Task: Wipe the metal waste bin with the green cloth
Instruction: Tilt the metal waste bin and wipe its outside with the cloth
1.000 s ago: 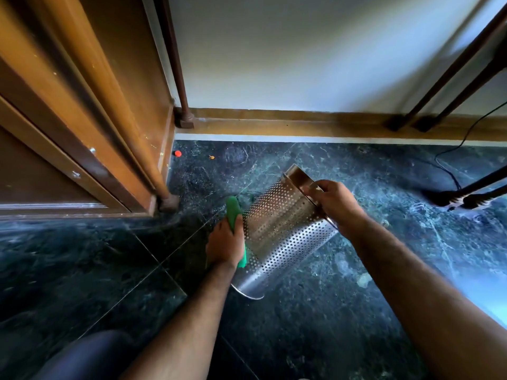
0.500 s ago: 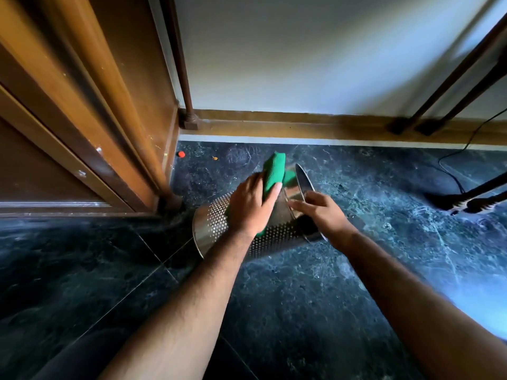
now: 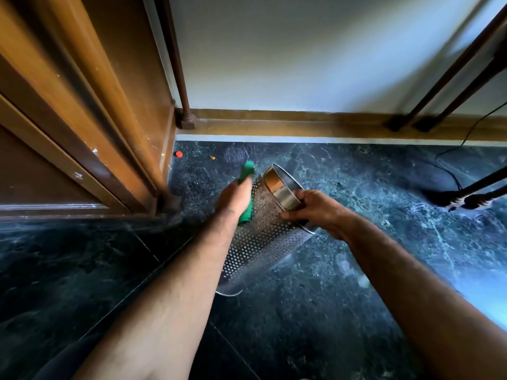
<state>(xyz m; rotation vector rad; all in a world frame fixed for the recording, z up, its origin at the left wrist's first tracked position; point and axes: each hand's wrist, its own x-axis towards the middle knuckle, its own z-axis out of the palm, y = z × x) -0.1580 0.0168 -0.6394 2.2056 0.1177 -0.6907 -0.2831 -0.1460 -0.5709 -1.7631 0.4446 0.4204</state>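
A perforated metal waste bin (image 3: 263,237) lies tilted above the dark marble floor, its open rim pointing away from me and its base toward me. My right hand (image 3: 315,212) grips the bin at its smooth rim band. My left hand (image 3: 236,200) presses a green cloth (image 3: 246,215) against the bin's left side; the cloth's ends stick out above and below my fingers. My left forearm hides part of the bin's lower left wall.
A brown wooden door frame (image 3: 115,127) stands close on the left. A skirting board (image 3: 301,124) runs along the white wall ahead. Dark furniture legs (image 3: 439,94) and a black cable (image 3: 450,165) are at the right. A small red cap (image 3: 179,154) lies near the corner.
The bin has swung from lying sideways to base toward me. My left hand with the cloth has moved from the top near the rim down to the bin's left side.
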